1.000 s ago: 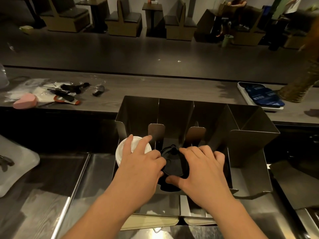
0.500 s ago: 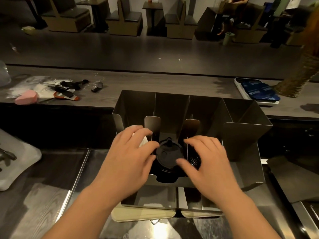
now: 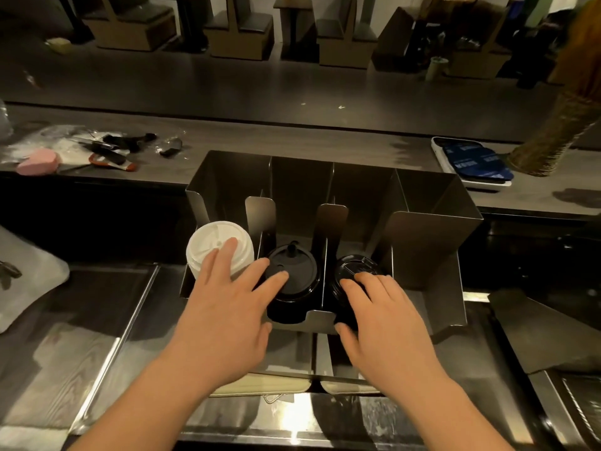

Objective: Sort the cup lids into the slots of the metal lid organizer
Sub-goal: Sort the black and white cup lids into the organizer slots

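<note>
The metal lid organizer [image 3: 432,222] is sitting with its slots running near to far. Three stacks are lying in it: white lids [image 3: 214,242] in the left slot, middle black lids [image 3: 299,271] beside them, right black lids [image 3: 354,265] in the next slot. Each stack's long axis is following its slot, with top faces tilting up toward the near side. The left hand [image 3: 224,307] is spreading straight fingers across the white and middle stacks. The right hand [image 3: 383,320] is resting relaxed fingers on the right stack, gripping nothing. Pushing evenly along the slots, not sideways, is likely the best way to seat them.
</note>
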The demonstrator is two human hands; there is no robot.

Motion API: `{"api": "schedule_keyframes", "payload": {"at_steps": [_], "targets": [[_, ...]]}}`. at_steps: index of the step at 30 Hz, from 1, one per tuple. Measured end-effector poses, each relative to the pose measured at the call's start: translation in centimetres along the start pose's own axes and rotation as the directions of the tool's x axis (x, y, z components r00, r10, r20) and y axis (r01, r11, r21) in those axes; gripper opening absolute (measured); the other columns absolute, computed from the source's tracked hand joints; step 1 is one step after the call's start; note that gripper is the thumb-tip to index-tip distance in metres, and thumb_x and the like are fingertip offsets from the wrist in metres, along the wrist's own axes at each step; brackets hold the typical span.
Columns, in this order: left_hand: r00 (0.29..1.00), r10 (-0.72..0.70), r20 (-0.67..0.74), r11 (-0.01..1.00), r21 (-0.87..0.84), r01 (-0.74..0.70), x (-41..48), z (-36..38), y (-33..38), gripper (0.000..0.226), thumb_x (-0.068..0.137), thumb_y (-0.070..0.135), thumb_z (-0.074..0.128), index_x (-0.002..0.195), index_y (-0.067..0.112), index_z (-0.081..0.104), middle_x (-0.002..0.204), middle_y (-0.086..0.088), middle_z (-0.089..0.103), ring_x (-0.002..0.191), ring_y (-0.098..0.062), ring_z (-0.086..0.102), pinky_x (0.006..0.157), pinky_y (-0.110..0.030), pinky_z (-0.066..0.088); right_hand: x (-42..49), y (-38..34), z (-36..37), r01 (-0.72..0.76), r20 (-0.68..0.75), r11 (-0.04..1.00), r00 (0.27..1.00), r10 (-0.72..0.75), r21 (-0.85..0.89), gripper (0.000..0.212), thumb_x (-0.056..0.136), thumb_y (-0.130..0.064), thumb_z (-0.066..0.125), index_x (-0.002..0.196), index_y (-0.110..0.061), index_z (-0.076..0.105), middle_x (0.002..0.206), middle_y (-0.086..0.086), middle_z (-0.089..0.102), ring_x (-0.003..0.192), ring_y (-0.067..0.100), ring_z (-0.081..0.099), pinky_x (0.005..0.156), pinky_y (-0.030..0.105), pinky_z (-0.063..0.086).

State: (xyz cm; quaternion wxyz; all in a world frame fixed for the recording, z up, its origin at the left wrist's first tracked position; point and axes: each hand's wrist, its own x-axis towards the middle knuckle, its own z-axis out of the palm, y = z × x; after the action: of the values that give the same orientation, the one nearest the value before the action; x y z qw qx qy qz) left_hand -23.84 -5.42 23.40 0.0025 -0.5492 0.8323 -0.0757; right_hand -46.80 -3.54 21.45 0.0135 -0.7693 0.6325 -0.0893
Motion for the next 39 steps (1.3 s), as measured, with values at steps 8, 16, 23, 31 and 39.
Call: {"api": "schedule_keyframes", "payload": {"at_steps": [8, 16, 23, 31, 39], "targets": [[0.998, -0.053, 0.019, 0.999, -0.009, 0.053, 0.0, -0.5, 0.4, 0.064, 0.075, 0.043, 0.072, 0.136, 0.031, 0.056, 0.14, -0.006, 0.057, 0.14, -0.046, 0.034, 0.115, -0.063, 0.024, 0.7, 1.0, -0.5, 0.079, -0.068, 0.996, 0.995, -0.077, 0.032, 0.042, 0.084, -0.037, 0.072, 0.123, -0.022, 0.065, 0.118, -0.003, 0.058, 0.114, 0.018, 0.048, 0.097, 0.036, 0.048], [0.995, -0.102, 0.005, 0.995, 0.005, 0.102, 0.3, -1.3, 1.6, 0.062, 0.073, 0.038, 0.071, 0.133, 0.035, 0.057, 0.136, -0.006, 0.058, 0.132, -0.044, 0.041, 0.107, -0.063, 0.034, 1.3, 0.9, -1.2, 0.094, -0.018, 0.995, 0.995, -0.094, 0.021, 0.054, 0.08, -0.041, 0.073, 0.13, -0.023, 0.06, 0.123, -0.005, 0.061, 0.117, 0.019, 0.052, 0.096, 0.035, 0.05], [0.993, -0.112, 0.037, 0.993, 0.031, 0.111, 0.8, -0.5, 2.0, 0.073, 0.067, 0.035, 0.067, 0.139, 0.035, 0.053, 0.136, -0.004, 0.058, 0.133, -0.048, 0.039, 0.108, -0.068, 0.027, 1.1, 1.2, -0.1, 0.057, -0.01, 0.998, 0.998, -0.057, 0.003, 0.055, 0.077, -0.04, 0.078, 0.127, -0.024, 0.063, 0.121, -0.004, 0.064, 0.116, 0.021, 0.053, 0.097, 0.037, 0.05], [0.993, -0.114, 0.032, 0.993, -0.028, 0.115, 0.4, -1.0, 1.4, 0.066, 0.076, 0.04, 0.063, 0.14, 0.036, 0.046, 0.148, -0.006, 0.045, 0.139, -0.042, 0.032, 0.113, -0.063, 0.025, 1.6, 0.1, -1.0, -0.005, 0.054, 1.0, 0.999, 0.003, 0.02, 0.066, 0.077, -0.049, 0.072, 0.136, -0.026, 0.051, 0.133, -0.001, 0.048, 0.128, 0.023, 0.034, 0.108, 0.05, 0.035], [0.973, -0.203, -0.114, 0.967, -0.183, 0.18, -0.9, -2.5, -0.9, 0.05, 0.083, 0.033, 0.065, 0.128, 0.016, 0.054, 0.126, -0.005, 0.056, 0.115, -0.023, 0.052, 0.1, -0.041, 0.05, 3.5, -6.2, -2.1, 0.238, 0.098, 0.968, 0.964, -0.246, 0.083, 0.071, 0.088, -0.052, 0.06, 0.149, -0.028, 0.032, 0.148, -0.009, 0.034, 0.139, 0.013, 0.025, 0.119, 0.037, 0.025]]}}
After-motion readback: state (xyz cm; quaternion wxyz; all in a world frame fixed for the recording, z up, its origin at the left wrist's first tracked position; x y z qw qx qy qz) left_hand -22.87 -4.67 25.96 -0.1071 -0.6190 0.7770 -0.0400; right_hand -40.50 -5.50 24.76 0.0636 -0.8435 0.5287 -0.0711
